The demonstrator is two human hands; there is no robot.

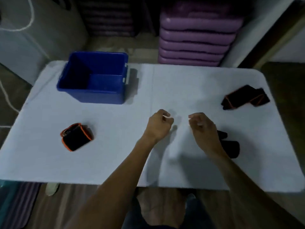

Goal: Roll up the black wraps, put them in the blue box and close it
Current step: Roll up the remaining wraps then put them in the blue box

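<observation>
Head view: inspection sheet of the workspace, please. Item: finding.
Surface: white table, bare between items.
Job's things: blue box open and empty, no lid seen; rolled wrap near left; loose wrap far right; black wrap partly hidden behind right hand.
Clutter: nothing seen.
Grippers: left hand and right hand curled, holding nothing.
Cables: white cord far left.
Surroundings: stacked purple mats behind table.

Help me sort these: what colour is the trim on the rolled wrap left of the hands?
Orange edging on the black rolled wrap, seen best in the head view.
</observation>
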